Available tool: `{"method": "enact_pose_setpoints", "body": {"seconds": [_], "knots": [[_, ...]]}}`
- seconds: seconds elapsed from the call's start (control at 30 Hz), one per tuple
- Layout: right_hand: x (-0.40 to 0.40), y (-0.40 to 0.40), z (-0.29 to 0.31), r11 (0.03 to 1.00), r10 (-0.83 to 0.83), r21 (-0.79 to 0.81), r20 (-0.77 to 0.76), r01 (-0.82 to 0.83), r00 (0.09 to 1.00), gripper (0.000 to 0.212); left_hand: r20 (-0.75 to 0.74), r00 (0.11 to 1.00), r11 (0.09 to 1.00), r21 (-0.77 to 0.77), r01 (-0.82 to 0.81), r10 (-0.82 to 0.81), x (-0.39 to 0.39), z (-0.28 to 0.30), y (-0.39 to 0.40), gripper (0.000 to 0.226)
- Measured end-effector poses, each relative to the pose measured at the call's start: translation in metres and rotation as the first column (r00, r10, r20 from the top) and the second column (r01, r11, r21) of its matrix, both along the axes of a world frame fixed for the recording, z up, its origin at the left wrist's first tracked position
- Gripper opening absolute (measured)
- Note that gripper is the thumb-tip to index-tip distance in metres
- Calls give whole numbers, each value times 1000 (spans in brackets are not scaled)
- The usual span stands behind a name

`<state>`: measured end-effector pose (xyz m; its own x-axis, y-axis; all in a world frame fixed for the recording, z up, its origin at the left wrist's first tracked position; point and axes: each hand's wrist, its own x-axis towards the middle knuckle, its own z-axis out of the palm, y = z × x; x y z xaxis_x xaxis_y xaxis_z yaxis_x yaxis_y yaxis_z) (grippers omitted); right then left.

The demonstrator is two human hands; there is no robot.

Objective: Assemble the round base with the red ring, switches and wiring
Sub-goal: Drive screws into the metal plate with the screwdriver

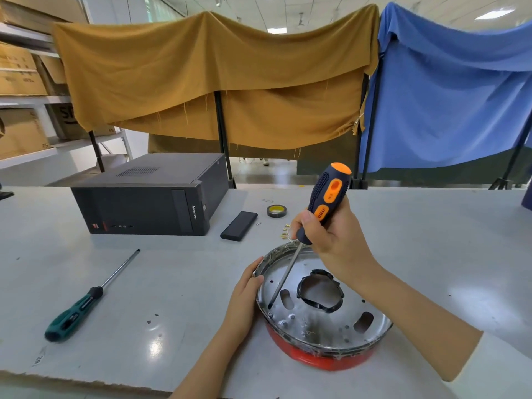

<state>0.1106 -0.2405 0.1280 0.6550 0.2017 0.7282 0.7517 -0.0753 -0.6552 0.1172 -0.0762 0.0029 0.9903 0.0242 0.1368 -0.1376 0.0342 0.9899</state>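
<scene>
Right fingers [309, 223] grip screwdriver [328, 197] above round base [316, 321]; left fingers [253, 275] rest flat against it.

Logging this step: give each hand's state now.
Left hand: open, steadying the round base.
Right hand: gripping the orange-and-black screwdriver.

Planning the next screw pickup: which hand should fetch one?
Probably left. The left hand only rests open against the round base, while the right hand grips the screwdriver; the screws lie beyond the base.
</scene>
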Motion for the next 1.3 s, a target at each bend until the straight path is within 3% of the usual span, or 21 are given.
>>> {"method": "enact_pose_setpoints", "body": {"seconds": [0.87, 1.0, 1.07, 1.13, 1.2, 1.3], "knots": [[-4, 1, -1, 1000, 0, -16, -46, 0, 999, 20, 3, 1000, 1000, -10, -11, 11, 0, -1, -1, 41], [-8, 3, 4, 997, 1, -71, -69, -6, 998, 23, -77, 996, 999, 3, 54, -53, -3, 5, 1, 40], [-9, 4, 6, 996, -12, -89, -63, 6, 998, 24, -125, 990, 989, 122, 78, -63, -4, 14, 8, 40], [-9, 4, 6, 996, -12, -85, -68, 6, 998, 23, -67, 995, 926, 366, 94, -75, -6, 29, 20, 32], [-8, 3, 6, 997, -11, -73, -76, 5, 997, 24, -28, 990, 811, 570, 132, -142, -11, 43, 30, 24], [-6, 4, 6, 998, -22, -65, -78, 17, 997, 26, -41, 979, 563, 813, 150, -200, -17, 57, 35, 20]]}}
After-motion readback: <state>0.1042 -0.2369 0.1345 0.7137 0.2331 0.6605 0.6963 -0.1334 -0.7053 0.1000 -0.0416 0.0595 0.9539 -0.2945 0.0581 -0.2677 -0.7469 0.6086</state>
